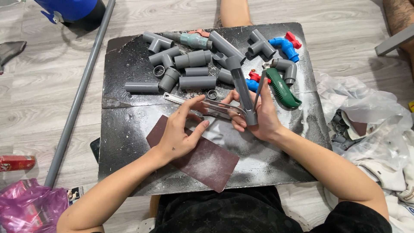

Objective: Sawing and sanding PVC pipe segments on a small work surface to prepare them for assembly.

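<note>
We've got the right hand (263, 118) wrapped round the grey PVC pipe (242, 88) mid-board, left hand (179, 136) pinching the hacksaw frame (202, 105): pipe looks light, stiff, slick, so grip near the fitting.

A long grey pipe (77, 97) lies on the wooden floor at nine o'clock of the dark worktop (129, 142). A blue container (69, 9) stands at eleven o'clock, a purple bag (28, 207) at seven, crumpled clear plastic (371, 125) at three, and a red can (16, 162) near the pipe's lower end.
</note>
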